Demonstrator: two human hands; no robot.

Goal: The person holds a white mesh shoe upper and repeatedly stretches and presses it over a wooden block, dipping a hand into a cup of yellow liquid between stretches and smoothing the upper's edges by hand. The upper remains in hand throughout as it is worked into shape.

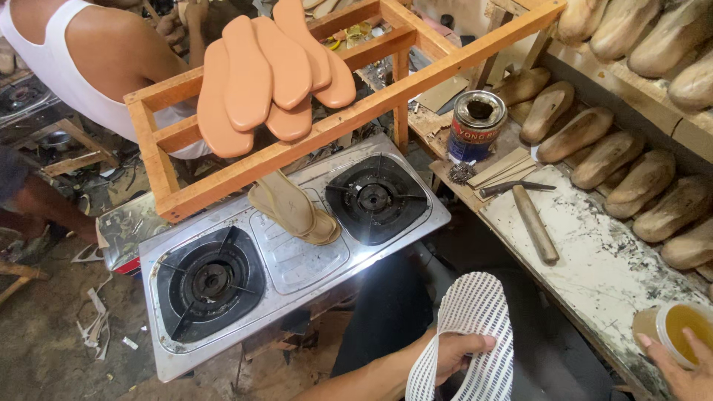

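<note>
Up and to the left of our left fingers (pixel 481 343) stands the two-burner steel stove (pixel 297 256), with a pair of tan soles (pixel 293 209) lying on its middle panel. Above that, farther from our fingers, a wooden frame (pixel 312 137) spans the stove and carries a fan of orange insoles (pixel 267 74). A person in a white sleeveless top (pixel 67 67) sits beyond the frame at far left. The desk (pixel 594 260), stained and pale, runs up from just beside our right fingers (pixel 645 341); rows of wooden shoe lasts (pixel 639 178) line its far edge and the shelf above. A hammer (pixel 531 215) lies on the desk, well above our right fingers, and an opened metal can (pixel 477 122) stands beyond it.

Our left hand (pixel 457 356) closes around a white insole with dark dotted stripes (pixel 475 312), thumb across its face, the piece rising upright from the fingers over our dark-clad lap. Our right hand (pixel 687 367) wraps partly around a small cup of yellow liquid (pixel 679 330) at the near desk edge, fingers curved on its rim and side
</note>
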